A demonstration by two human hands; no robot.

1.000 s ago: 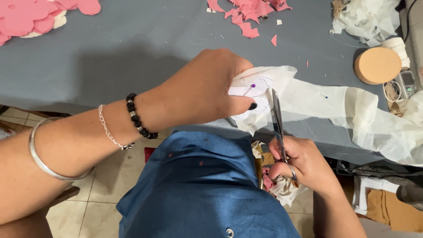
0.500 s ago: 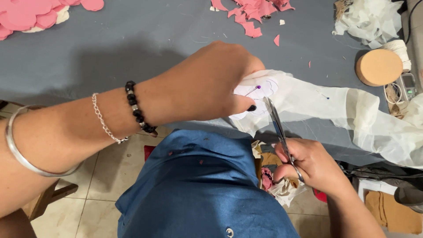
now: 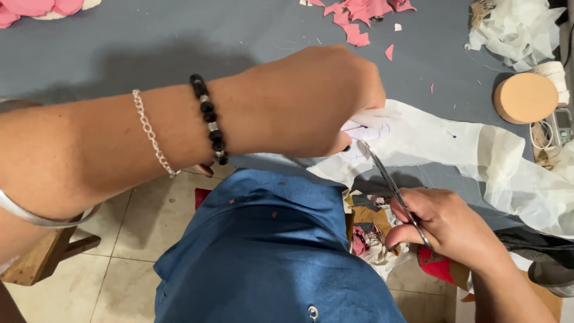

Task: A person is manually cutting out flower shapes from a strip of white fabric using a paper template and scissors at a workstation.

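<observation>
At the upper left of the frame a few pink fabric petals (image 3: 36, 9) lie on the grey tabletop (image 3: 179, 36). Below them the left forearm crosses the picture, wearing a silver bangle (image 3: 42, 216), a thin chain bracelet (image 3: 149, 134) and a black bead bracelet (image 3: 208, 119). The left hand (image 3: 305, 101) is closed in a narrow pinch on a piece of white fabric (image 3: 418, 140) with a petal outline drawn on it in purple, holding it up just over the near edge of the tabletop, at the middle of the frame. Beneath the arm sits blue denim (image 3: 263, 251) in the person's lap, over a tiled floor (image 3: 119, 263). To the lower right the right hand (image 3: 448, 224) is wrapped through the handles of a pair of scissors (image 3: 391, 182); their long axis runs up and to the left, from the hand to the pinched fabric, and the tips meet the cloth right beside the left fingertips. The blades look nearly shut, though how far is hard to tell. The left hand is on the fabric itself, the right reaches it only through the blades. Along the top right lie pink fabric scraps (image 3: 359, 15), crumpled white fabric (image 3: 520, 27) and a round cork-coloured disc (image 3: 526, 97).
</observation>
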